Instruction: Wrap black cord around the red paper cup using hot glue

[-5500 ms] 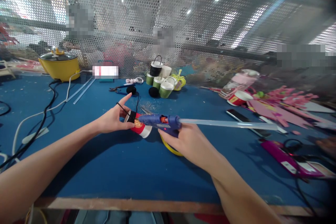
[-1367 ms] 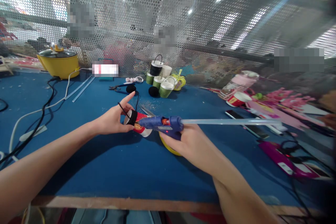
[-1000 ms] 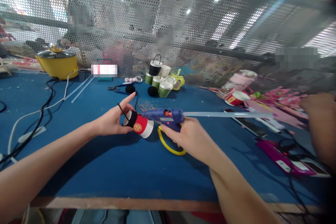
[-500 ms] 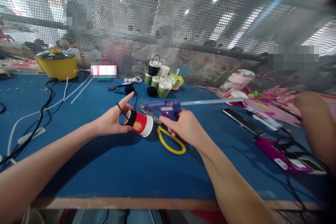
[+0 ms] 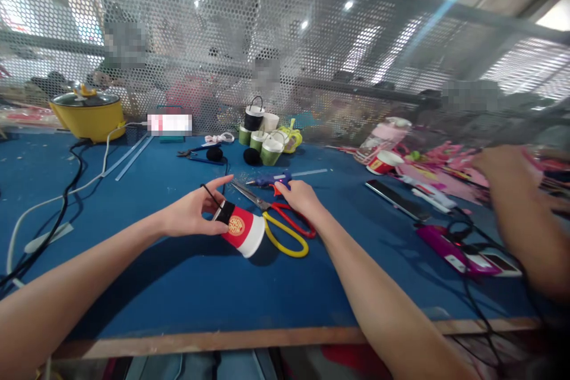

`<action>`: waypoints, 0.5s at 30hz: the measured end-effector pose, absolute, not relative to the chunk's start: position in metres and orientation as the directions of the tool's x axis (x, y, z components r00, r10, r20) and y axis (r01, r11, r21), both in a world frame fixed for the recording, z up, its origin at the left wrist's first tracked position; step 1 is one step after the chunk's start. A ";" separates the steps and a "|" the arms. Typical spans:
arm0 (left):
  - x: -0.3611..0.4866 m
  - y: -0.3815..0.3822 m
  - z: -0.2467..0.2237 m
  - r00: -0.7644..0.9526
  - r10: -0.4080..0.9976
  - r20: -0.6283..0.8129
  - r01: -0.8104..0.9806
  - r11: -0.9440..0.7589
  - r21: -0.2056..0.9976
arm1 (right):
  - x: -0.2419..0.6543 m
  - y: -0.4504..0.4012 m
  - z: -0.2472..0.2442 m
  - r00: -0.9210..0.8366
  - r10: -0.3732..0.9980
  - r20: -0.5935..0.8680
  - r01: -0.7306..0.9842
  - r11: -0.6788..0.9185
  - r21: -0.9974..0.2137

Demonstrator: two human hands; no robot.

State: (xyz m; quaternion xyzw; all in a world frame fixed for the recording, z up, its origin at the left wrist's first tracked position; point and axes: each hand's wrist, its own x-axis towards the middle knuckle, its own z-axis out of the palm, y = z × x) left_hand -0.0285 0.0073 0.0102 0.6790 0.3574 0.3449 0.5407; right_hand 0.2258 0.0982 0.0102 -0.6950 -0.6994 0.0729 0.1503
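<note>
My left hand (image 5: pixel 193 212) grips a small red paper cup (image 5: pixel 243 228) with a white rim and a gold emblem, tilted on its side above the table. Black yarn (image 5: pixel 226 212) is wound round the cup's narrow end, and a strand runs over my fingers. My right hand (image 5: pixel 303 196) is closed on the handle of a blue hot glue gun (image 5: pixel 269 180), low at the table; its fingers partly hide the handle. A clear glue stick (image 5: pixel 309 172) sticks out behind the gun. Scissors (image 5: pixel 285 234) with one yellow and one red handle lie between the hands.
Several green cups (image 5: pixel 271 151) and a black cup (image 5: pixel 254 119) stand at the back beside black yarn balls (image 5: pixel 252 157). Pliers (image 5: pixel 196 153), a yellow pot (image 5: pixel 89 116) and cables are left. A phone (image 5: pixel 396 200), purple power strip (image 5: pixel 454 252) and another person's arm (image 5: pixel 521 214) are right.
My right hand has lowered the glue gun away from the cup, back towards the table behind the scissors. The cup has tipped further, its white rim downwards.
</note>
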 end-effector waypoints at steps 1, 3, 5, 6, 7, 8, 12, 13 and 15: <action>-0.028 0.007 0.010 0.508 0.858 0.078 0.113 -0.156 0.981 | 0.225 0.097 0.011 0.012 0.992 0.129 0.955 0.027 -0.295; -0.026 0.006 0.009 0.509 0.857 0.082 0.107 -0.157 0.982 | 0.220 0.090 0.017 -0.008 0.982 0.187 0.959 0.061 -0.277; -0.025 0.005 0.008 0.514 0.853 0.094 0.095 -0.166 0.982 | 0.210 0.076 0.025 -0.090 0.965 0.247 0.946 0.160 -0.281; -0.024 0.004 0.008 0.517 0.850 0.099 0.092 -0.170 0.981 | 0.203 0.067 0.030 -0.167 0.949 0.268 0.921 0.246 -0.300; -0.023 0.004 0.007 0.519 0.848 0.104 0.091 -0.176 0.980 | 0.195 0.056 0.034 -0.261 0.922 0.285 0.878 0.349 -0.327; -0.021 0.003 0.006 0.524 0.845 0.107 0.090 -0.180 0.980 | 0.186 0.046 0.037 -0.402 0.853 0.332 0.756 0.514 -0.405; -0.015 -0.002 0.004 0.554 0.817 0.162 0.019 -0.207 0.978 | 0.157 0.010 0.041 -0.679 0.624 0.388 0.403 0.758 -0.513; -0.013 -0.003 0.004 0.556 0.811 0.179 0.002 -0.217 0.976 | 0.153 0.005 0.041 -0.694 0.607 0.387 0.375 0.764 -0.526; -0.011 -0.006 0.006 0.554 0.813 0.181 0.013 -0.225 0.974 | 0.152 0.001 0.042 -0.687 0.612 0.392 0.337 0.746 -0.575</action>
